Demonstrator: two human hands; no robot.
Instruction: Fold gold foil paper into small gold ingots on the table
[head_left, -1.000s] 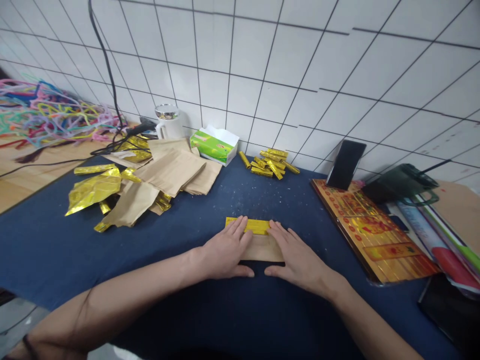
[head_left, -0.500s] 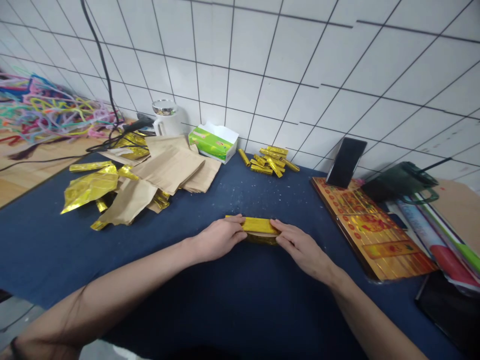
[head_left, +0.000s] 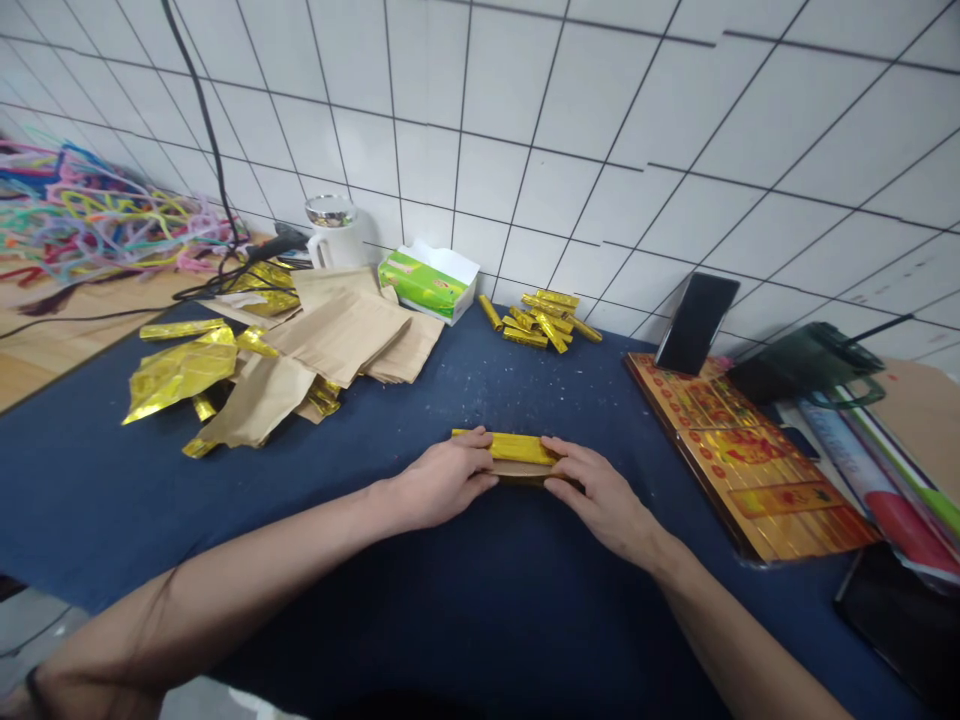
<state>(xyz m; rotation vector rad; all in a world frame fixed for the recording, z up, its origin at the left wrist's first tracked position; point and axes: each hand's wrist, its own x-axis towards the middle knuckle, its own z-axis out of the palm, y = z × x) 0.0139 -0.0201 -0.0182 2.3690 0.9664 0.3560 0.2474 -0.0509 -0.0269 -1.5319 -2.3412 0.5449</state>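
A strip of gold foil paper (head_left: 521,448) with a brown paper backing lies partly rolled or folded on the dark blue tabletop (head_left: 480,600). My left hand (head_left: 448,478) grips its left end, fingers on top and thumb along the near edge. At the right end, my right hand (head_left: 598,488) holds it the same way, fingers bent over the gold band and thumb below. A brown strip shows between the gold band and the near edge. Beyond it, near the wall, is a pile of small gold paper rolls (head_left: 547,320).
Brown paper sheets (head_left: 352,335) and gold foil pieces (head_left: 180,375) lie at left, before a white mug (head_left: 331,235) and green tissue pack (head_left: 427,280). Colourful fuzzy stems (head_left: 105,215) fill the far left. Rightward are a phone (head_left: 696,322), printed gold packs (head_left: 742,450) and a dark green cup (head_left: 806,365).
The gold band has turned slightly toward me, with more brown backing showing beneath it. My right thumb has shifted a little left and down.
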